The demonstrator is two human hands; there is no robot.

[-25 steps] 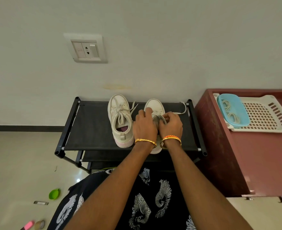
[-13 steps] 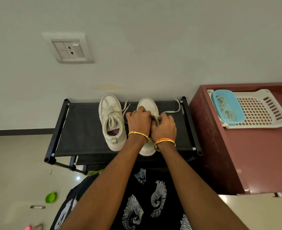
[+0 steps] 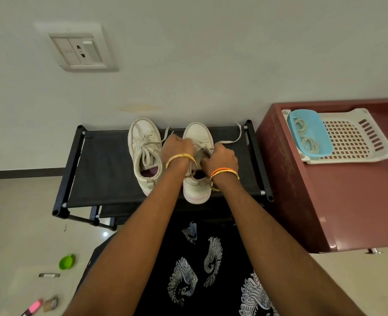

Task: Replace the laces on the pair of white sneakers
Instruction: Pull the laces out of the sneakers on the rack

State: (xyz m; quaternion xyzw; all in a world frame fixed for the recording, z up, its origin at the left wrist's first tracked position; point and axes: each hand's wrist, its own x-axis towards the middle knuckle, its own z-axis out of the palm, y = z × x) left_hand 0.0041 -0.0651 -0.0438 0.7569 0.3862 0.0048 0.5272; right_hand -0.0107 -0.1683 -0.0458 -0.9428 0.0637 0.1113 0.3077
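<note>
Black fabric shoe rack (image 3: 101, 169) holds 2 white lace-up sneakers: left sneaker (image 3: 144, 153) laced, at rack centre; right sneaker (image 3: 197, 179) just beside it. Left hand (image 3: 177, 148) & right hand (image 3: 220, 158) both curled, pinching right sneaker's grey-white lace (image 3: 230, 139), whose loose end trails toward rack's right rail.

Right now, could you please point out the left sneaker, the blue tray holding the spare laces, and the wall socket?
left sneaker (image 3: 145, 142): head view, on its laced tongue.
blue tray (image 3: 291, 120): head view, on its near-left rim.
wall socket (image 3: 77, 51): head view, on the middle of its faceplate.
</note>
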